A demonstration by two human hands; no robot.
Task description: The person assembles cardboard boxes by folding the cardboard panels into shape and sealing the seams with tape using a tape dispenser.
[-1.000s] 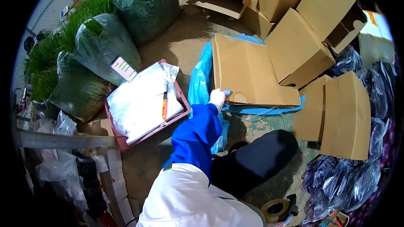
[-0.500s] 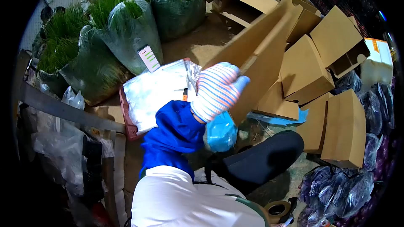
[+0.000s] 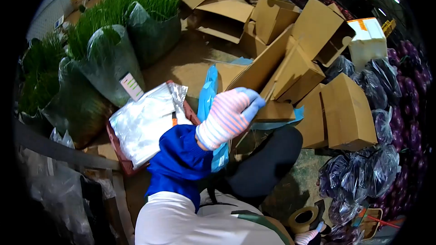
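My left hand (image 3: 229, 115), in a striped glove with blue fingertips, is closed on the near edge of a flattened cardboard box (image 3: 263, 66) that stands tilted on its side. Blue plastic (image 3: 208, 93) lies beneath and beside it. At the bottom right edge my right hand (image 3: 308, 236), only partly visible, is closed on a tape dispenser (image 3: 319, 213) with a roll of brown tape (image 3: 303, 219). Left of my left hand sits a red crate (image 3: 119, 147) with white plastic bags (image 3: 145, 124), an orange-handled tool (image 3: 174, 119) and a phone (image 3: 131, 86).
Bags of green stalks (image 3: 111, 54) stand at the left. Open cardboard boxes (image 3: 318, 29) crowd the back and right. A white foam box (image 3: 368, 45), dark plastic bags (image 3: 354, 177) and purple net sacks (image 3: 411, 104) line the right side. My bent leg (image 3: 268, 163) is in front.
The cardboard that lay flat has been raised and tilted up by my left hand, which has come nearer. The view has shifted, and my right hand shows more at the bottom.
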